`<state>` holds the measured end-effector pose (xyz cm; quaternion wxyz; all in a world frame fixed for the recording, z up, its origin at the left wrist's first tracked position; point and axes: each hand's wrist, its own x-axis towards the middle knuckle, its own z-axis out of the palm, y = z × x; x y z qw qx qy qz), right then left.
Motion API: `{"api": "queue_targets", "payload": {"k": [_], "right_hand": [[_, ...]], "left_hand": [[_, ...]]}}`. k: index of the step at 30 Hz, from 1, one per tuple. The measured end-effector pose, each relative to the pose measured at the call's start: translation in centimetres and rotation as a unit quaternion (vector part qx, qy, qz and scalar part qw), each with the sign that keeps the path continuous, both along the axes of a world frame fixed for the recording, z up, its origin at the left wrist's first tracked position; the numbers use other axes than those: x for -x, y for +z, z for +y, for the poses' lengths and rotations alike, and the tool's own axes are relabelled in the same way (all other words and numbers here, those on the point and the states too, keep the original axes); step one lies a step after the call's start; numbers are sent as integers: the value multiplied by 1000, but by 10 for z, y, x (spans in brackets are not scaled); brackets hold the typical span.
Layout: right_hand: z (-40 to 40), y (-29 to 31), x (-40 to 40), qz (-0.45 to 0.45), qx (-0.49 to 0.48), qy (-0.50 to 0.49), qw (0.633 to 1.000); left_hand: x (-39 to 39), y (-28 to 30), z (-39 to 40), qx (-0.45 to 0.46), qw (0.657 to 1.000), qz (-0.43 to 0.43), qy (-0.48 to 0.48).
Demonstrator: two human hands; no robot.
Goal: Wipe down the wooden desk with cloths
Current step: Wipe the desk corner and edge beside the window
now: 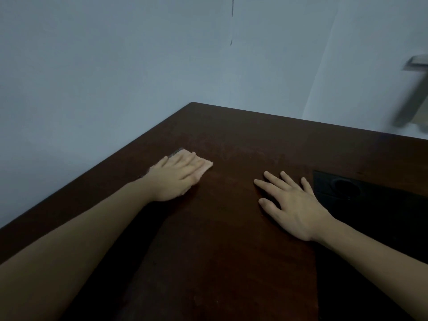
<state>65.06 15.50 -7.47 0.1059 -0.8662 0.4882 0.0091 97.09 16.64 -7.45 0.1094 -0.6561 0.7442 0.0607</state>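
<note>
Head camera looks down over a dark wooden desk (231,228) set into the corner of a pale blue-grey wall (115,77). The person's left hand (172,179) lies flat on a small pinkish cloth (203,166), fingers straight and close together, pressing the cloth against the desk top rather than curling round it. The cloth sits near the left edge of the desk, towards the far corner, and shows beyond and beside the fingertips; a thin grey strip is visible at its far edge. The right hand (294,205) rests palm down on the bare wood, well apart from the cloth, with its fingers spread and relaxed and nothing held beneath them. Both bare forearms reach in from the bottom of the view. Just beside the right hand, on the right part of the desk, a black panel (342,186) with a round recess is set in the surface. A blurred grey fixture (414,89) stands against the wall at the far right.
</note>
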Motion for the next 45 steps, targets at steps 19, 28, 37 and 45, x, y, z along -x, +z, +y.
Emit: {"api": "queue_targets", "payload": {"k": [19, 28, 37, 45], "right_hand": [[1, -1, 0, -5, 0, -3, 1000], [0, -2, 0, -10, 2, -5, 1000], [1, 0, -2, -5, 0, -6, 1000], [1, -1, 0, -2, 0, -4, 1000]], "left_hand": [[-6, 0, 2, 10, 995, -70, -65], [-112, 2, -6, 68, 989, -33, 124], [-23, -3, 31, 64, 995, -68, -21], [-87, 3, 45, 76, 996, -16, 51]]}}
